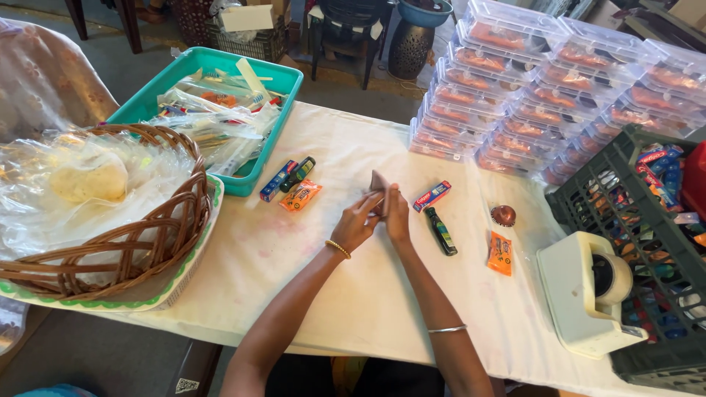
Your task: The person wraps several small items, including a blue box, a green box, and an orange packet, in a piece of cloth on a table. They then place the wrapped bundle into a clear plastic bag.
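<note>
Both hands raised together over the middle of the white-covered surface [316, 294], pinching a small brown folded packet [379, 183] between them. Left hand [357, 220], gold bangle at the wrist, closed on the packet's lower left edge; right hand [398, 217], thin silver bangle further down the forearm, closed on its right side, fingers curled against the left hand's. Grip of each narrow, tight on the packet. Taking the packet as landmark: just right of it, a small red and blue box [432, 196] lying flat, with a dark little bottle [442, 231] below that; further right, a round brown capsule [504, 215] and an orange sachet [500, 254]. Left of the packet, another blue and red box [277, 181], a second dark bottle [298, 173] and an orange sachet [300, 195] close together. Far left, a teal tray [283, 81] of clear wrapped items and a wicker basket [165, 235] lined with plastic. Beyond and right of the packet, stacks of clear lidded containers [515, 88]. Far right, a white tape dispenser [581, 294] beside a dark crate [647, 242].
</note>
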